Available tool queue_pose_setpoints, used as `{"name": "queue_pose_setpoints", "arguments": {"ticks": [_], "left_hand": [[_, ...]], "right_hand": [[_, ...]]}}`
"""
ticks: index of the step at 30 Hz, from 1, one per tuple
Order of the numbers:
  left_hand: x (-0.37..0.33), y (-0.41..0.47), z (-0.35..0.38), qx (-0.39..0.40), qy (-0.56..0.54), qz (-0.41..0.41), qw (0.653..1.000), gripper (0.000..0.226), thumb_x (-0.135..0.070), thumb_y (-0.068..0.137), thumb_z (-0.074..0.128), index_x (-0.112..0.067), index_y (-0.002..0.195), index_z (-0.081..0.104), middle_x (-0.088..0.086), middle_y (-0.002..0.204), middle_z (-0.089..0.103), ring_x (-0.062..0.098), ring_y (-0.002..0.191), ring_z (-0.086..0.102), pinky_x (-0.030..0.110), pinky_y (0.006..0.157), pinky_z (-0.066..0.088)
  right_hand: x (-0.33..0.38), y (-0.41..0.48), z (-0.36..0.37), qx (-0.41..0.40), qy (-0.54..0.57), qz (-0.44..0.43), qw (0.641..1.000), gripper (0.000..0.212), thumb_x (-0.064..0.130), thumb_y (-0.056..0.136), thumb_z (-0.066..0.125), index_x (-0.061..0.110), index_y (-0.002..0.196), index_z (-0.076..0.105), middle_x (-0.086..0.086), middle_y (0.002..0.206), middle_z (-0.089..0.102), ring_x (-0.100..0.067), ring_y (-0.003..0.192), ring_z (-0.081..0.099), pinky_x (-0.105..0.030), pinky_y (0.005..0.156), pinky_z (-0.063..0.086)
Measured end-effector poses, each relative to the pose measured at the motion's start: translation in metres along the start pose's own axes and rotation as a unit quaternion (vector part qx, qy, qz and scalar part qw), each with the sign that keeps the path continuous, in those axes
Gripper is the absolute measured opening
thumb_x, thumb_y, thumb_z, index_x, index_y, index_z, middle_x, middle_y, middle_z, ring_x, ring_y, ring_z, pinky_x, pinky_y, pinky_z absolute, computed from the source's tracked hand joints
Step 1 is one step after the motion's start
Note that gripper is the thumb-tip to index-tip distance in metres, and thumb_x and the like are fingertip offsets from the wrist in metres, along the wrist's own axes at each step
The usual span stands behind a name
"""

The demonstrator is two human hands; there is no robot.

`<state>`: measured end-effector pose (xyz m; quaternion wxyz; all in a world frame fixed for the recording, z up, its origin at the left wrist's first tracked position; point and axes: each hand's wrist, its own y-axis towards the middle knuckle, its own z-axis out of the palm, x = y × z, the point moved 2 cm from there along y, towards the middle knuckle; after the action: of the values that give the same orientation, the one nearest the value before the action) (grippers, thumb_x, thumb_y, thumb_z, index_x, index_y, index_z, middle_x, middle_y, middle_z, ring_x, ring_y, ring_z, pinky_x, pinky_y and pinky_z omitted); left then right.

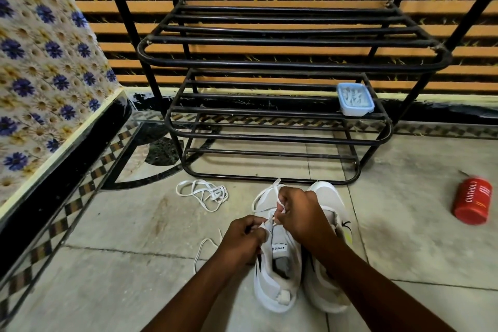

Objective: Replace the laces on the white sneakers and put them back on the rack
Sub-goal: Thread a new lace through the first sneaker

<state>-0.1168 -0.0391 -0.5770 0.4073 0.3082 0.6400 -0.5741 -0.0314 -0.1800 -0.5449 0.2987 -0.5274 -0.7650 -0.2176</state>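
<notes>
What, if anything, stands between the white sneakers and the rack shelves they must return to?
Nothing visible: the sneakers sit directly before the rack. Only a blue container occupies one shelf's right end; a loose lace lies off leftward.

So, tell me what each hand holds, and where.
The left hand and the right hand each pinch one strand of the white lace, just over the sneaker's eyelets.

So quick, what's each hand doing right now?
Left hand: closed, pinching the lace on the sneaker.
Right hand: closed, pinching the same lace.
</notes>
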Motion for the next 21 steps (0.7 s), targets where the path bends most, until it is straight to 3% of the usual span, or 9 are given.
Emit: {"name": "queue_pose_setpoints", "arguments": {"ticks": [2,4,7,10,12,15,18,21], "left_hand": [[0.001,0.001,-0.001,-0.001,0.004,-0.001,1.000,0.030,-0.008,0.080,0.063,-0.004,0.109,0.071,0.009,0.081,0.061,0.021,0.067,0.056,0.021,0.048,0.046],[0.001,0.002,-0.001,-0.003,0.006,-0.002,1.000,0.043,-0.016,0.070,0.062,-0.006,0.111,0.070,0.009,0.083,0.061,0.021,0.067,0.057,0.022,0.048,0.046],[0.002,0.003,0.000,0.000,0.005,-0.003,1.000,0.038,-0.013,0.075,0.064,-0.006,0.111,0.070,0.009,0.084,0.062,0.019,0.065,0.057,0.022,0.048,0.047],[0.003,0.003,-0.001,0.000,0.004,-0.006,1.000,0.034,-0.013,0.075,0.063,-0.008,0.108,0.071,0.010,0.081,0.060,0.019,0.058,0.054,0.020,0.045,0.041],[0.003,0.004,-0.001,-0.002,0.002,-0.010,1.000,0.038,-0.016,0.071,0.062,-0.008,0.107,0.071,0.010,0.081,0.060,0.020,0.057,0.054,0.021,0.046,0.041],[0.004,0.004,-0.001,-0.004,0.003,-0.009,1.000,0.027,-0.003,0.084,0.062,-0.005,0.110,0.070,0.008,0.080,0.059,0.016,0.055,0.053,0.020,0.045,0.042],[0.003,0.004,-0.002,0.001,0.011,-0.015,1.000,0.042,-0.017,0.070,0.062,-0.009,0.110,0.070,0.005,0.078,0.062,0.019,0.057,0.055,0.022,0.048,0.043],[0.003,0.005,-0.002,0.002,0.002,-0.013,1.000,0.050,-0.019,0.064,0.060,-0.008,0.112,0.070,0.008,0.085,0.064,0.024,0.072,0.059,0.027,0.056,0.051]], "right_hand": [[0.000,0.000,0.001,-0.008,-0.011,-0.010,1.000,0.025,0.009,0.074,0.061,0.026,0.069,0.044,0.002,0.062,0.062,-0.011,0.063,0.064,-0.034,0.064,0.057],[0.001,-0.001,0.001,-0.020,-0.017,-0.011,1.000,0.025,0.006,0.076,0.062,0.022,0.069,0.044,0.002,0.062,0.063,-0.007,0.059,0.063,-0.030,0.064,0.056],[0.000,0.000,0.001,-0.040,0.006,-0.008,0.999,0.025,0.006,0.071,0.066,0.021,0.068,0.046,0.000,0.063,0.065,-0.016,0.061,0.066,-0.037,0.062,0.056],[0.001,-0.003,0.001,-0.061,0.015,-0.007,0.998,0.034,0.002,0.065,0.073,0.023,0.066,0.047,0.003,0.064,0.066,-0.016,0.061,0.065,-0.036,0.061,0.054],[0.001,-0.004,0.002,-0.073,0.015,-0.012,0.997,0.032,0.001,0.066,0.078,0.020,0.067,0.051,0.004,0.064,0.066,-0.011,0.059,0.062,-0.029,0.060,0.052],[0.004,-0.005,0.004,-0.090,0.030,-0.024,0.995,0.041,0.002,0.065,0.084,0.022,0.066,0.048,0.006,0.065,0.062,-0.002,0.058,0.055,-0.009,0.054,0.038],[0.006,-0.006,0.008,-0.112,0.031,-0.040,0.992,0.042,0.004,0.064,0.086,0.021,0.066,0.048,0.008,0.064,0.056,-0.003,0.058,0.051,-0.010,0.055,0.034],[0.008,-0.012,0.010,-0.139,0.061,-0.038,0.988,0.042,0.002,0.064,0.086,0.021,0.066,0.048,0.006,0.065,0.058,-0.011,0.059,0.055,-0.026,0.058,0.046]]}}
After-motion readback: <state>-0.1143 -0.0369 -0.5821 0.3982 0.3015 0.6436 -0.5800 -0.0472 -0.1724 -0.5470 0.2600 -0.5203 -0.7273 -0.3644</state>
